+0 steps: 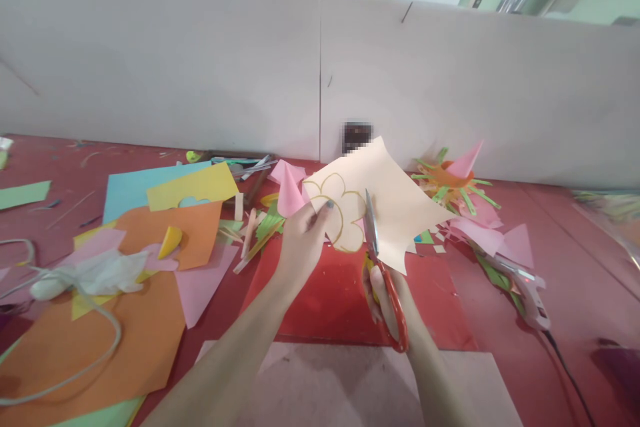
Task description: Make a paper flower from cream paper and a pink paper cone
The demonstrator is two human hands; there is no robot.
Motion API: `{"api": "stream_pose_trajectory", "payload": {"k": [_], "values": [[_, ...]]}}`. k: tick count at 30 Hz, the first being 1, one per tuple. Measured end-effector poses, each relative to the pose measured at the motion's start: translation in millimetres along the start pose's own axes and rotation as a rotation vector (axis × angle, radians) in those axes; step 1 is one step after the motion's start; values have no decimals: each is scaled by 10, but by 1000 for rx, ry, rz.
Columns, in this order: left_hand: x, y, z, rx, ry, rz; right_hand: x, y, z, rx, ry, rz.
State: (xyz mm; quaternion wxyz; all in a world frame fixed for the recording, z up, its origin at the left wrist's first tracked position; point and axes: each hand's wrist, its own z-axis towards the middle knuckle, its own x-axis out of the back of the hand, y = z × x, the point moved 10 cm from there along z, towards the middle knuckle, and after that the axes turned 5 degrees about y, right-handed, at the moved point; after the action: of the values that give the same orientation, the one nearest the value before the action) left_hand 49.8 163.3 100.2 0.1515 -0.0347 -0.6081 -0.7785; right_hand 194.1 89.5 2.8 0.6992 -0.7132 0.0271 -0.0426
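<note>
My left hand (305,233) pinches the left edge of a cream sheet of paper (395,193), thumb on top. A flower outline (343,213) is drawn on that sheet in yellowish-green line. My right hand (385,293) has its fingers in the red and yellow handles of a pair of scissors (371,220). The blades point up and away, lying at the right side of the drawn flower, where the paper is partly cut. Below the paper lies a red board (325,300). Part of my right hand is hidden behind the handles.
A hot glue gun (525,287) with a black cord lies at right, near an orange and green paper flower (453,177). Pink paper cones (290,190) stand behind my left hand. Orange sheets (135,320), scraps and a white cable (113,347) cover the left. White panels (200,60) close off the back.
</note>
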Motion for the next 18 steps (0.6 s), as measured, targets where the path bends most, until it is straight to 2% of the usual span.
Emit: {"api": "stream_pose_trajectory", "payload": {"k": [3,5,9,11,13,15,18], "values": [[19,1,-9,-19,19,49,-58,104,12,-34,-56,27],[85,-8,-4,-26,79,102,-90,137,11,-38,-94,43],[403,-16,3,-60,353,113,-135,66,-47,-14,-166,6],[572,-46,-11,-64,493,68,-203,16,-113,-34,-249,11],[679,-89,-20,-46,576,52,-294,-11,-190,-76,-350,41],[718,-81,-26,-49,603,73,-336,-34,-227,-88,-394,83],[657,14,-29,-99,556,135,-295,-27,-193,-70,-347,136]]}}
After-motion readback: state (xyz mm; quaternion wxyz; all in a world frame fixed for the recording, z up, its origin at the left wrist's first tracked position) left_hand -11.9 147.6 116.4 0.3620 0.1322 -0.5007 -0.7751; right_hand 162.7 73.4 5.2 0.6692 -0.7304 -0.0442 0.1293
